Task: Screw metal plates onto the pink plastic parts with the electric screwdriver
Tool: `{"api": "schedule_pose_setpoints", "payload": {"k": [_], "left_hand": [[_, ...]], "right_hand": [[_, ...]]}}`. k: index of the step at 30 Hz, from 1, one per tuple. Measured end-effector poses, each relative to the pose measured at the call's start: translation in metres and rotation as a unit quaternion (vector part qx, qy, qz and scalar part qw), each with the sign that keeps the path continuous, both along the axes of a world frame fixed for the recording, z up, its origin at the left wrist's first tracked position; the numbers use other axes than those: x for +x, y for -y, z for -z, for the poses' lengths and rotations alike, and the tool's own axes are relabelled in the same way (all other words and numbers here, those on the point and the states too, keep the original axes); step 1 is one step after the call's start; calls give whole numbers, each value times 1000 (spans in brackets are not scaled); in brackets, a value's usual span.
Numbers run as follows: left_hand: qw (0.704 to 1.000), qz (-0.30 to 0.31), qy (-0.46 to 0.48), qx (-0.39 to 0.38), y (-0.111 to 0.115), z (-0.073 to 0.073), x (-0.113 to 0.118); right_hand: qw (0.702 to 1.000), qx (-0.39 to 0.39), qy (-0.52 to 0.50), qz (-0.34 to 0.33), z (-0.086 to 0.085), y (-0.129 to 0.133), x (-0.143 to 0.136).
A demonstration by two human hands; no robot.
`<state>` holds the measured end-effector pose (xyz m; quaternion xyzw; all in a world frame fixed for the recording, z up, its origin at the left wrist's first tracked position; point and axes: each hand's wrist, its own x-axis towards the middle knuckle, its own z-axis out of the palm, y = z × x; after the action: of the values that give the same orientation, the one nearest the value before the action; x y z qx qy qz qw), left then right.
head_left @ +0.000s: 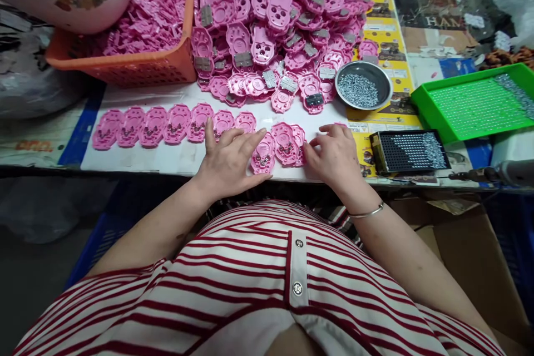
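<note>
Several pink plastic shells [152,126] with small metal parts inside stand in a row on the white board. My left hand [229,158] lies over the right part of this row, its fingers spread, with thumb and index finger beside a pink shell [262,157]. Right of that shell, two overlapping pink shells [284,144] lie between my hands. My right hand [334,157] touches their right edge with bent fingers; whether it grips the edge is hard to tell. Another bit of pink shows behind its fingertips.
Behind the row rises a pile of pink shells [237,11], beside an orange basket [137,69] of pink parts. To the right are a metal bowl [362,104] of screws, a black screw tray [386,153], a green tray [467,105] and an electric screwdriver [513,172].
</note>
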<state>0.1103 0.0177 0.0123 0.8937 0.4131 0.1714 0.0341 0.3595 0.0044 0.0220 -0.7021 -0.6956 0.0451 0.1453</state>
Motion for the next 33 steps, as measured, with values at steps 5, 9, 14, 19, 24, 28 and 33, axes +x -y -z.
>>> {"api": "schedule_pose_setpoints", "payload": {"k": [5,9,14,19,24,28,33], "left_hand": [[1000,-4,2,-9,-7,4,9],[1000,6,10,-14,-15,5,21],[999,10,-9,-35,-24,2,35],[999,5,-13,-41,-27,-1,36],[999,-14,-22,-38,-25,-3,26],[999,-24,-29,-33,-24,-5,22],[997,-27,-52,-40,-23,-6,22]], "right_hand": [[1000,-6,2,14,1,-5,1],[999,9,5,30,2,-1,11],[998,51,7,48,0,10,23],[998,62,10,7,3,21,15],[998,47,26,-38,4,23,1],[997,34,26,-58,3,19,-7],[997,34,26,-60,5,17,-4]]}}
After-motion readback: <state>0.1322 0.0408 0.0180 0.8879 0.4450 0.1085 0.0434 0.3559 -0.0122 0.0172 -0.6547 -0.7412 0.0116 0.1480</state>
